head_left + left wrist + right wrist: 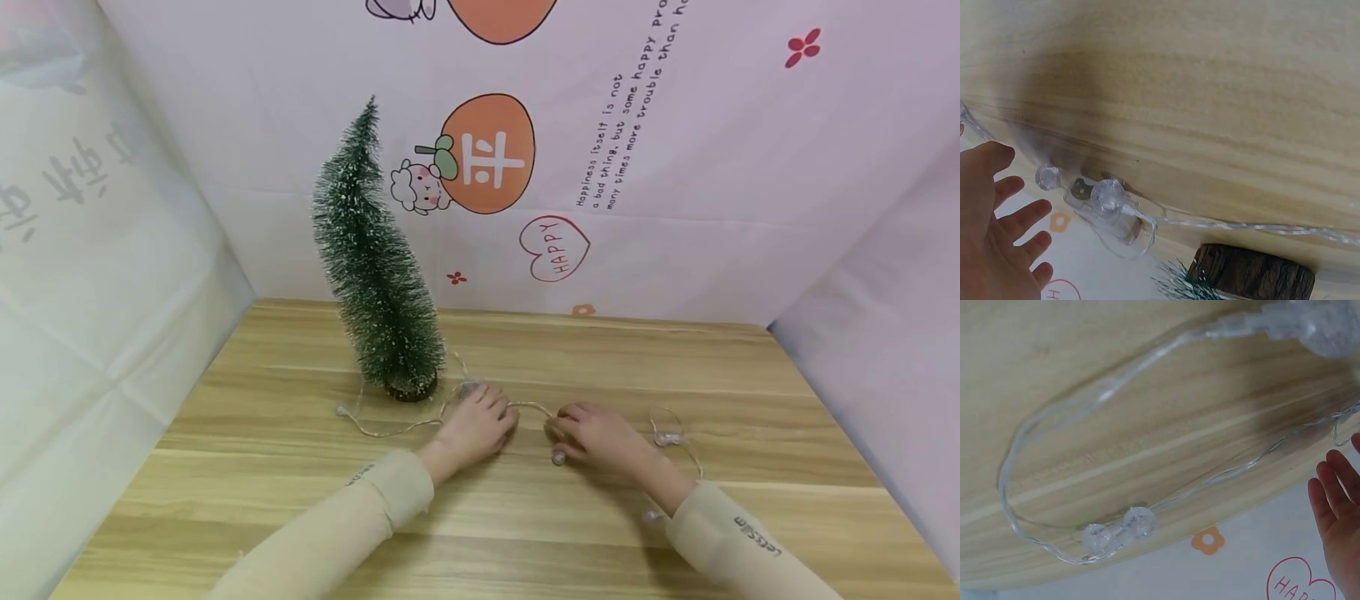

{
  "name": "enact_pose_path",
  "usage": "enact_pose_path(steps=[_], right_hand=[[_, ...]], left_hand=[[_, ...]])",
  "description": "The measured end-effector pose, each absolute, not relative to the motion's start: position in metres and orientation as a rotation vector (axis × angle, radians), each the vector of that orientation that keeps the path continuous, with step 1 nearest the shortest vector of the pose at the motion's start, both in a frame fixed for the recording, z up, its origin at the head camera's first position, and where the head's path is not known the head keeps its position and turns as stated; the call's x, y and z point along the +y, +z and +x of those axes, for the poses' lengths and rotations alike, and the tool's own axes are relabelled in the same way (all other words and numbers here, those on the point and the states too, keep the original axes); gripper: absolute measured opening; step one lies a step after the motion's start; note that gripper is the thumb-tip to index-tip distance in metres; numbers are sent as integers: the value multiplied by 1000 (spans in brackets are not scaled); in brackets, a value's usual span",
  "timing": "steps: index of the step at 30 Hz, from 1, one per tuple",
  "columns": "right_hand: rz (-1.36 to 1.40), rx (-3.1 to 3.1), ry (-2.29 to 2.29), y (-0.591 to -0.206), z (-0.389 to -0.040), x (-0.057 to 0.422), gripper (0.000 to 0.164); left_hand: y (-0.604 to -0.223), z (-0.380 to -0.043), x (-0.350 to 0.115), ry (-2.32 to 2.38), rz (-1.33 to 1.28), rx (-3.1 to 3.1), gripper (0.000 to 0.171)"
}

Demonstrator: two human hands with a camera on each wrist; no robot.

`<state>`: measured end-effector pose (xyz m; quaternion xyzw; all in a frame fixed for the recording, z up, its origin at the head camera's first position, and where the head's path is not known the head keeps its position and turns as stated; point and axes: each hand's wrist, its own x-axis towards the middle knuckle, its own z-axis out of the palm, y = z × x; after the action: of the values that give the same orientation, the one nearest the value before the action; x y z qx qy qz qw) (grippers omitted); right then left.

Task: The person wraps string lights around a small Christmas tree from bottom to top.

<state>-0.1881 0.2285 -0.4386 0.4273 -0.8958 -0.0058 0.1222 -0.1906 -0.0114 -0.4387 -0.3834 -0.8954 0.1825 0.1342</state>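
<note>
A string of clear-bulbed fairy lights (397, 432) lies across the wooden table. My left hand (476, 425) is low over its middle, and in the left wrist view the fingers (1025, 219) are spread and loosely bent. Beside them lie two clear round bulbs (1109, 197) and a small transparent box (1125, 226). My right hand (603, 440) is at the wire a little to the right, its thumb and forefinger parted around it. The right wrist view shows its fingers (1332, 487) nearly straight; the thumb is out of that view. A bulb (558, 457) lies by the right thumb.
A small green artificial Christmas tree (375, 275) with white-flecked needles stands at the back left on a bark-covered base (1254, 274). More bulbs (667, 438) and wire lie by the right forearm. A printed white cloth (675, 258) hangs behind the table (525, 533).
</note>
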Motion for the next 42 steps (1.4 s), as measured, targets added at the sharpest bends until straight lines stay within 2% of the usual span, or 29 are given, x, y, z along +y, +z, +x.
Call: enact_pose_path(steps=[5,18,27,32,37,39,42], right_hand=[[1269,-2668,56,-441,-186,228,26],[1178,-2826,69,-442,-183,228,23],[1197,-2821,138,-440,-181,224,10],[1147,-2849,169,-440,-179,223,15],[1100,-2841,175,-442,-179,223,37],[1096,-2841,176,-443,-179,223,33],[1108,-2828,175,-443,-180,223,19]], left_hand=[[-442,-190,-9,571,-1088,-2655,31],[-442,-190,-6,647,-1080,-2703,29],[-443,-190,-4,659,-1077,-2680,25],[-442,-190,-6,649,-1069,-2603,20],[-438,-191,-8,518,-1057,-2474,18],[-436,-190,-8,463,-1065,-2440,17],[-434,-189,-7,429,-1084,-2430,16]])
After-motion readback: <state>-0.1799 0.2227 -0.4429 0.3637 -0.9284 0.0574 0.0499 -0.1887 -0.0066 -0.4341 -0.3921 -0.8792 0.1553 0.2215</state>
